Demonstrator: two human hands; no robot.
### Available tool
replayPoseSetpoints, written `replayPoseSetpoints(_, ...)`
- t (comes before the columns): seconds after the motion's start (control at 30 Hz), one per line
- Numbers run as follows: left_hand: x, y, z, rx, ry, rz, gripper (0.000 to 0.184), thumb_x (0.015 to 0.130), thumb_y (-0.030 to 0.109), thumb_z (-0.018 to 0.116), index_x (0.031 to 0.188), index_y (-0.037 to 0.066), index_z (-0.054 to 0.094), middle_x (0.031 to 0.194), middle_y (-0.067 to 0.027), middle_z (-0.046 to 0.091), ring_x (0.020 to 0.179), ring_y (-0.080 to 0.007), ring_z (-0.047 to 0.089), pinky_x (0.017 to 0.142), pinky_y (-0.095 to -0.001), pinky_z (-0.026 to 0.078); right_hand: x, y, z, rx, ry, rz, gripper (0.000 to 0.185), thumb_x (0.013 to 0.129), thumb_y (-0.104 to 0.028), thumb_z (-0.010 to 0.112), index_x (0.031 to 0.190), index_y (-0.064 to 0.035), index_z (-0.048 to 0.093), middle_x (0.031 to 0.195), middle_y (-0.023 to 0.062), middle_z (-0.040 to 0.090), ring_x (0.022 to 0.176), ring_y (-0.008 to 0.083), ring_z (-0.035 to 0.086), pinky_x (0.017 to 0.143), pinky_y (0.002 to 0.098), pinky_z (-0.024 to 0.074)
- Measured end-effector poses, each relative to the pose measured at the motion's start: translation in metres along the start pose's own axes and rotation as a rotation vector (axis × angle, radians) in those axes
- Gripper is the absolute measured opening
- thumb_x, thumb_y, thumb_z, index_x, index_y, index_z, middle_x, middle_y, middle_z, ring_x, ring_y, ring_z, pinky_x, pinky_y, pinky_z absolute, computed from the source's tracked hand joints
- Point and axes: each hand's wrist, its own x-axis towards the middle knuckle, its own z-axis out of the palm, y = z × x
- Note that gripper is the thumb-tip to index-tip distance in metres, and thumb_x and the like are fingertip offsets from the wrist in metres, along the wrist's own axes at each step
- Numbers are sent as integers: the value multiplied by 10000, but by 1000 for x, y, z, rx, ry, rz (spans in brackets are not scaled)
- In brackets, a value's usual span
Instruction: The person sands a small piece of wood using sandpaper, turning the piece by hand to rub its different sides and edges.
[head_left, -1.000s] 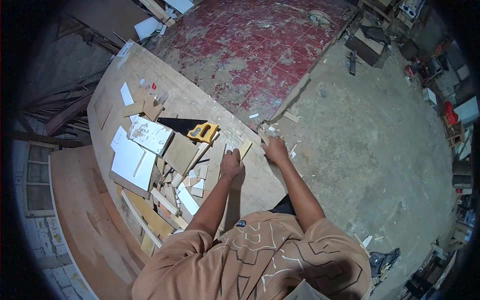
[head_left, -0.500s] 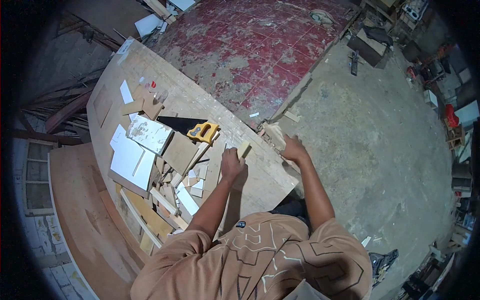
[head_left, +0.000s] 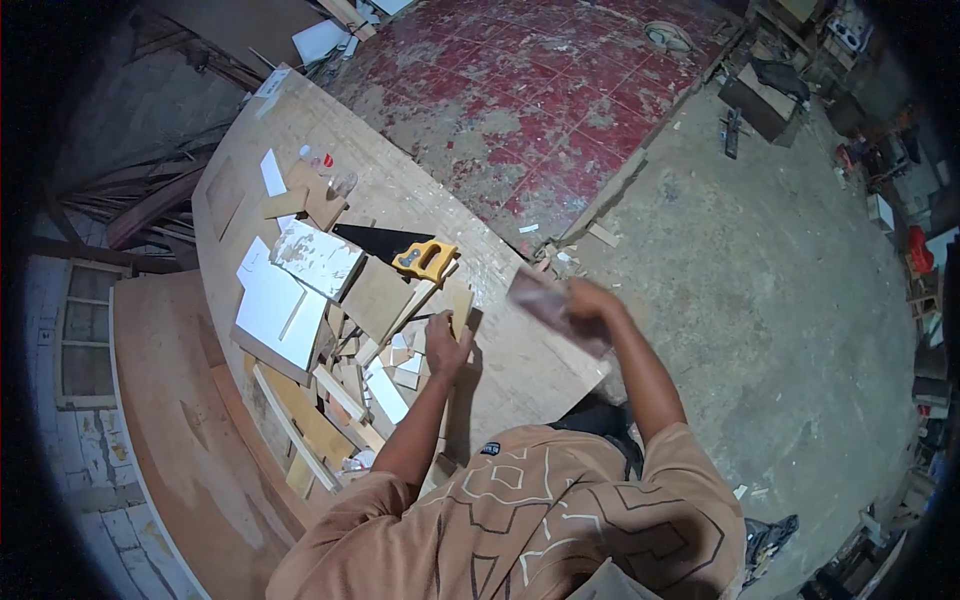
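Well, from the head view, the person's left hand (head_left: 446, 346) rests over the tabletop (head_left: 510, 380), fingers curled closed around a pale wood strip (head_left: 461, 311) that pokes out beyond them. Over by the near right edge, the right hand (head_left: 590, 301) has its fingers closed on a flat brown piece (head_left: 539, 299); both are smeared with blur, so I can't tell how tight the grip is, or whether the piece touches the wood below. Just past the strip lies a saw (head_left: 384, 242) with a yellow handle, beside a tan board (head_left: 377, 300) and a paint-flaked white block (head_left: 318, 259). Small offcuts (head_left: 407, 378) are scattered left of the left wrist, with white panels (head_left: 275, 318) farther left.
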Motion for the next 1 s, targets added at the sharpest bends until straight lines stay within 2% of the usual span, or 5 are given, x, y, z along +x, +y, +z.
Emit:
replayPoseSetpoints(0.17,-6,1,14,66,-159,139,446,790,190,688,1182,36,542,1098,-182,573,1039,-388,551,891,-482,477,10,49,-45,-104,826,486,408,774,-126,706,1141,27,615,1069,280,671,1029,436,643,892,483,525)
replayPoseSetpoints(0.33,-6,6,35,98,-198,207,441,791,186,683,1178,30,541,1079,-196,576,997,-397,566,859,-490,486,-39,21,-59,-50,708,356,387,784,-116,652,1158,-18,634,1054,277,673,1030,419,655,906,499,510)
replayPoseSetpoints(0.57,9,4,35,91,-27,53,432,825,212,679,1191,22,548,1095,-195,580,1045,-385,557,899,-481,464,-25,6,21,-146,-107,-184,350,668,-153,711,993,-24,698,985,218,706,919,351,683,822,428,521)
replayPoseSetpoints(0.83,17,21,39,58,-194,179,399,788,197,688,1148,53,594,1049,-186,603,1003,-387,585,855,-490,492,-25,40,-24,-17,725,470,502,753,-227,734,1181,16,633,1153,288,644,1039,406,656,903,445,516)
replayPoseSetpoints(1.0,26,38,68,107,-264,260,403,794,202,697,1160,73,585,1035,-173,600,979,-373,592,819,-490,503,-56,93,-33,560,884,249,448,828,-145,691,1235,20,601,1106,213,677,1023,303,668,908,376,521)
